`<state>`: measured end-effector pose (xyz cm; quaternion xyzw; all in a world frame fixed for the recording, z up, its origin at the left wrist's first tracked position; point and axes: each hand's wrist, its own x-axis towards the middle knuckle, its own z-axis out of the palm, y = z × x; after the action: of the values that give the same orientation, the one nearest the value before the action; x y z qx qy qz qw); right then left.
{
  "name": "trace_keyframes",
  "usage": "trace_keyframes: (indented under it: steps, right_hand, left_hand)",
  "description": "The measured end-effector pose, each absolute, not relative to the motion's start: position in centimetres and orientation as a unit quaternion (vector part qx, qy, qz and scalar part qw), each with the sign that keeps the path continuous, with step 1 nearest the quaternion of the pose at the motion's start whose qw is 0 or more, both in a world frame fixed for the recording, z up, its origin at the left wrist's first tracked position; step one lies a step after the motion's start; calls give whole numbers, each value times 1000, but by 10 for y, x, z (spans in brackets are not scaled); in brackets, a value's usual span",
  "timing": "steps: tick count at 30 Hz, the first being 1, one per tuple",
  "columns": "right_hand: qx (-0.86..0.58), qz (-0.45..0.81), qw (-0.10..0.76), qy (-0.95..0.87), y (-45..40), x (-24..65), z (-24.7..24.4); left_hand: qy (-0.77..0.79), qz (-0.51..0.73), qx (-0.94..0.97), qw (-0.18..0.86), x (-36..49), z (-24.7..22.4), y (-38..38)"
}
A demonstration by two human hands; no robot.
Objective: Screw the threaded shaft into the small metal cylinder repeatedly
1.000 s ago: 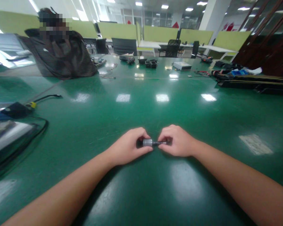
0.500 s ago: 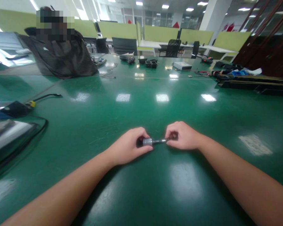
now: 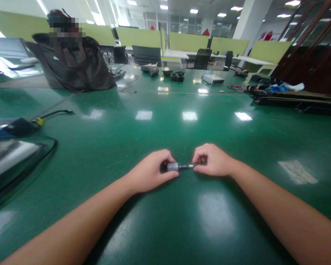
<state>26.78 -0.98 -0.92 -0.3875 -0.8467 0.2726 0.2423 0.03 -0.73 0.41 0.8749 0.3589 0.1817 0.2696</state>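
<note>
Here we are, low and central, just over the glossy green table (image 3: pixel 165 136): at nine o'clock my left hand (image 3: pixel 150 171) curls round the smooth grey cylinder (image 3: pixel 173 167), seemingly to steady the thicker body, while at three o'clock my right hand (image 3: pixel 213 161) pinches the thin, shiny shaft (image 3: pixel 185 166) near its outer end, probably to hold the two in line. And up at ten o'clock, there's the dark, slouching fabric bag (image 3: pixel 79 71), well clear of my fingers!

One bare left hand (image 3: pixel 150 173), one bare right hand (image 3: pixel 214 161) and one round silver tool (image 3: pixel 173 166) are near. One big dark bag (image 3: pixel 79 71) and one flat white box (image 3: pixel 213 79) are far.
</note>
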Motion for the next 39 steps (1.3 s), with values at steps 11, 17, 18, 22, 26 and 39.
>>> trace_keyframes:
  steps: [11, 17, 18, 22, 26, 39]
  right_hand:
    - [-396, 274, 258, -838, -14, 254, -11]
    - [-390, 279, 273, -834, -24, 235, -11]
    - [-397, 283, 275, -829, -24, 235, -11]
    - [-390, 271, 277, -836, -23, 240, -12]
    - [-373, 248, 275, -851, -22, 242, -14]
    - [-358, 219, 276, -865, -23, 243, -16]
  left_hand:
    - [359, 184, 876, 266, 1, -1, -6]
    - [348, 193, 877, 271, 0, -1, -5]
    - [348, 193, 877, 271, 1, -1, -5]
    - [343, 196, 875, 281, 4, -1, -4]
    - [345, 191, 873, 286, 7, -1, -4]
    - [350, 186, 874, 281, 8, 0, -4]
